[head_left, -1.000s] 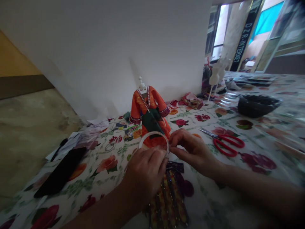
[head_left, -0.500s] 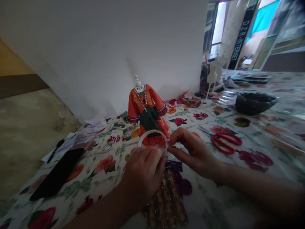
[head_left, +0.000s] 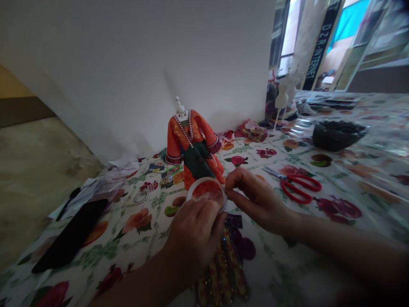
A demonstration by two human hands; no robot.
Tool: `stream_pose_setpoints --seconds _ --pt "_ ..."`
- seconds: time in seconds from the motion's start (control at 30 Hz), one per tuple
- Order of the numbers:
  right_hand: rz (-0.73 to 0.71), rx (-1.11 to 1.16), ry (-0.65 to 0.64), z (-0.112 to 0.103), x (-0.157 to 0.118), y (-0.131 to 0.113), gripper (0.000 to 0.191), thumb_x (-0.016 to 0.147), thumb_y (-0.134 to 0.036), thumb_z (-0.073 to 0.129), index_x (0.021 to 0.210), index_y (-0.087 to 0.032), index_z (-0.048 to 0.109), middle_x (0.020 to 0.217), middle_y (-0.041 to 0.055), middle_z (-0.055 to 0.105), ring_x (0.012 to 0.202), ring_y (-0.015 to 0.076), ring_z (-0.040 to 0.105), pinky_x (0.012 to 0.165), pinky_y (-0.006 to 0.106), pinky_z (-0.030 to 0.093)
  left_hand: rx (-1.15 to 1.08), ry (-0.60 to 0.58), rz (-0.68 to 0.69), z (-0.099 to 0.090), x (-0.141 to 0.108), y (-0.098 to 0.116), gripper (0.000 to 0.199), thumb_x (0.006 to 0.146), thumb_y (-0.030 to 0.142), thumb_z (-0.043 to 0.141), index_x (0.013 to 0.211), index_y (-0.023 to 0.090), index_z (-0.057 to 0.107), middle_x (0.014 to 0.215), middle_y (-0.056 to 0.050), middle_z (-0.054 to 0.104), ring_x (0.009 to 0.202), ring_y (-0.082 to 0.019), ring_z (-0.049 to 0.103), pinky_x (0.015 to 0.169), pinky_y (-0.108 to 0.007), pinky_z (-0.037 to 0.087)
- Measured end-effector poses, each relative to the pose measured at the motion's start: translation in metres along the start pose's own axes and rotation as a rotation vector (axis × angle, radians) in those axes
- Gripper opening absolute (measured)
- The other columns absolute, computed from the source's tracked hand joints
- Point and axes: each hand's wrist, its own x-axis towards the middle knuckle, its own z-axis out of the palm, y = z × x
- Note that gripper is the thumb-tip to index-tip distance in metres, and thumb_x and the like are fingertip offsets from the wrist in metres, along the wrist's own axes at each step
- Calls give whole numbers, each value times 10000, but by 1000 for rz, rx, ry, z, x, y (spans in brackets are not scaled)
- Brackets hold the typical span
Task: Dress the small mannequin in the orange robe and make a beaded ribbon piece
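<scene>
My left hand [head_left: 194,234] is closed around the lower side of a thin white ring that looks like a roll of tape [head_left: 191,189]. At the ring's right edge, the thumb and forefinger of my right hand [head_left: 255,198] pinch together; what lies between the fingertips is too small to make out. Just behind the ring stands a small dress form [head_left: 180,111] wearing an orange and dark green dress [head_left: 196,157] with pearl-like trim. Below my hands lies a patterned, beaded cloth piece [head_left: 223,273], partly hidden by my left hand.
Red-handled scissors [head_left: 298,184] lie to the right, with a black bowl-like container [head_left: 337,134] beyond them. A black phone-like slab [head_left: 72,234] and papers [head_left: 92,192] are at left. Fabric scraps [head_left: 254,129] and small white forms [head_left: 281,98] stand near the wall on the floral tablecloth [head_left: 143,264].
The view has shifted slightly, so the dress and scissors appear a little further left. The ring has dropped slightly and tilts differently. Both hands stay at it.
</scene>
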Motion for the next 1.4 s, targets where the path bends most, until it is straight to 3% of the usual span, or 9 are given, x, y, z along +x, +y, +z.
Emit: stream_pose_setpoints --seconds 0.2,0.33,0.5,0.7,0.9,1.1,1.23,1.33,1.4 --pt "-17 -27 -16 0 -1 -3 108 971 -119 498 953 -222 523 896 15 518 803 147 497 712 308 450 -12 4 -27 0 -3 -5 38 951 182 532 931 170 563 782 -41 625 704 -194 589 621 -325 479" --pt "-50 -52 -17 -2 -2 -4 107 975 -126 502 977 -227 537 931 24 537 851 155 516 753 318 454 -78 -15 -137 -2 -3 -13 16 942 173 548 939 184 559 805 -18 645 724 -173 614 643 -298 463" --pt "-18 -40 107 -4 0 1 95 972 -198 548 1052 -247 558 971 33 538 893 174 531 799 341 478 -157 -37 -223 -7 -4 -15 33 933 174 552 936 204 564 799 5 644 707 -157 609 641 -288 448" --pt "95 -26 -107 -2 4 7 52 965 -221 559 1015 -218 572 962 39 588 869 163 573 778 321 509 -138 -48 -123 -6 -3 -11 49 927 158 537 934 186 575 834 -25 667 745 -176 617 675 -318 471" --pt "88 -50 -126 -4 5 8 51 930 -158 562 912 -205 570 819 -4 580 734 122 538 657 257 484 -98 -62 -60 -6 -4 -11 67 920 157 530 930 186 590 820 -37 680 748 -188 623 669 -329 478" --pt "40 -154 -121 -9 6 8 93 868 -122 607 862 -206 568 806 -15 608 728 117 549 667 252 476 -192 -112 -210 -3 -6 -16 57 933 193 549 984 203 572 855 -18 705 764 -175 678 680 -297 505" --pt "43 -186 -112 -11 6 6 106 866 -106 599 878 -209 574 812 -15 603 733 120 557 672 261 472 -269 -110 -330 -3 -6 -16 221 933 213 568 1148 231 525 850 12 721 719 -152 688 669 -271 515" --pt "20 -195 -108 -9 5 5 83 899 -131 578 886 -212 570 821 -7 592 743 128 560 677 271 478 -287 -93 -317 -6 -4 -14 224 943 212 553 1161 265 558 952 1 738 806 -156 704 655 -249 510" --pt "-8 -216 -85 -9 5 6 59 919 -170 588 952 -218 578 879 10 609 789 142 573 715 289 496 -294 -80 -311 -8 -3 -14 179 941 205 552 1104 265 597 902 8 731 770 -147 692 610 -233 487"
